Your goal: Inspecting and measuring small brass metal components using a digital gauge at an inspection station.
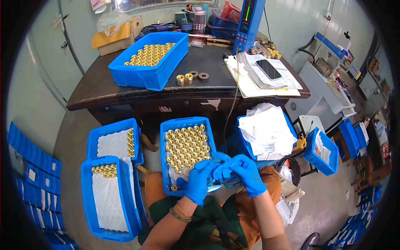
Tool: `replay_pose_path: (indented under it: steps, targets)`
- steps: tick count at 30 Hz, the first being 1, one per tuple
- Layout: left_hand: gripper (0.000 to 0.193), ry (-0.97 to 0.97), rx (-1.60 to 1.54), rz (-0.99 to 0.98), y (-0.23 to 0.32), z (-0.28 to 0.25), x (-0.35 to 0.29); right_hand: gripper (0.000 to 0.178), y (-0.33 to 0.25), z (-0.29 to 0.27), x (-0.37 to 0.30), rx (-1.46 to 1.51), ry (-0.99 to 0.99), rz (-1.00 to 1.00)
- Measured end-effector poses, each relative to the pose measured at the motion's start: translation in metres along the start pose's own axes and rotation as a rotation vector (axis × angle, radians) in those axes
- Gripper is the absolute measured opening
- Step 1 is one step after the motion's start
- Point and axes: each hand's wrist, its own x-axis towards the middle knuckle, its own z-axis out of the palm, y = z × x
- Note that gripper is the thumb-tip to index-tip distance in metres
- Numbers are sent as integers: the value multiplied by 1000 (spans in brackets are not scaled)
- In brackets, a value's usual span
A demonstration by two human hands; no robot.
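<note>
My left hand (200, 179) and my right hand (248, 171) both wear blue gloves and meet above my lap. Their fingers close on a crumpled blue piece (223, 171) between them, which looks like glove material; its exact shape blends with the gloves. Just beyond my left hand is a blue tray (165, 125) holding rows of brass ring-shaped fittings (187, 143) on white paper. At its near end lie a loose brass fitting (174, 188) and a dark blue item (181, 183). My left hand hides that tray's near right corner.
On the dark desk (212, 56) stand a blue bin (160, 81) of brass fittings, a blue gauge column (250, 25), and papers under a phone (268, 69). Paper-lined trays (109, 200) are at left. White sheets (266, 129) fill a bin at right, near a black waste bin (293, 171).
</note>
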Motion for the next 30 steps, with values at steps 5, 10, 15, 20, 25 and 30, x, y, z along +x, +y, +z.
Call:
replay_pose_path:
  steps: [5,10,15,20,25,30]
  targets:
    - [23,198,114,232,24,3,-31,13,24,17,-19,81,202,-148]
    - [22,332,10,314,31,-4,-47,18,35,26,-42,-516,334,-480]
    - [22,135,23,255,28,-11,-65,40,1,67,-48,-738,-94,-680]
    - [24,210,-58,253,38,-16,-79,30,12,57,-70,-385,-153,-303]
    - [24,185,-28,102,48,-25,-98,19,10,55,-83,-719,-19,-799]
    - [23,216,-106,101,45,-17,-106,22,17,55,-89,-899,305,-1096]
